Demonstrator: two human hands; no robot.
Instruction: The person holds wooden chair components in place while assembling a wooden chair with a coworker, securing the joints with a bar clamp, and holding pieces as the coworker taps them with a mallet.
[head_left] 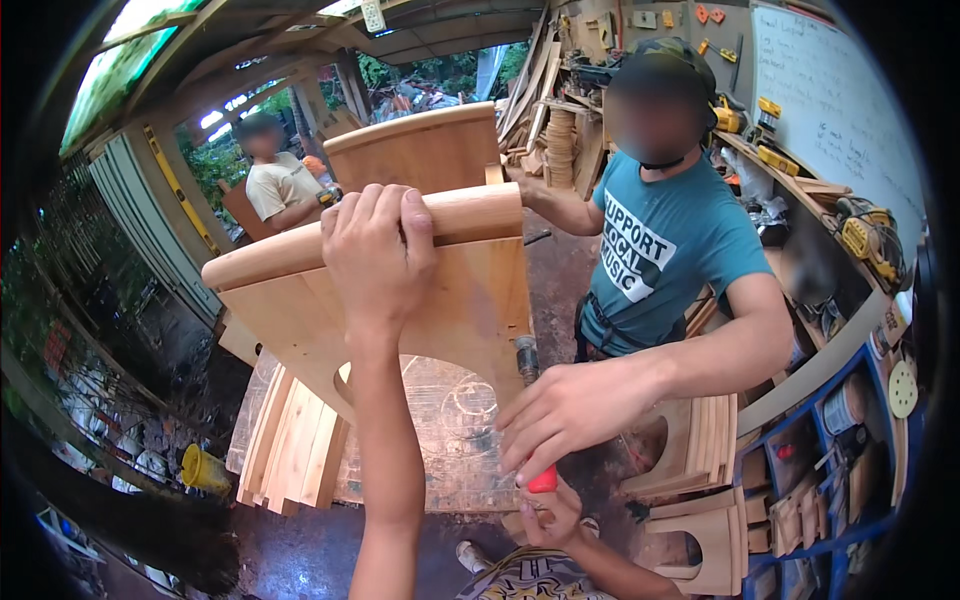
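Observation:
My left hand [378, 250] is closed over the rounded wooden rail [275, 255] along the top of an upright wooden panel [460, 290]. This panel has a curved cutout at its lower edge and stands on a worn workbench [450, 400]. Lower right, my right hand [555, 518] has its fingers curled at a red-handled tool [543, 481], most of which is hidden. The hand of a co-worker [585, 405] in a teal shirt reaches across just above it. Beside the panel's right edge is a dark cylindrical metal part [526, 358]; whether it joins the red handle cannot be seen.
Behind stands a second wooden panel [410, 150], near the co-worker's other hand. Stacked boards [295, 440] lie on the bench's left. Cut panels [700, 540] and a blue shelf [850, 470] fill the right. Another person [285, 185] is at the back left.

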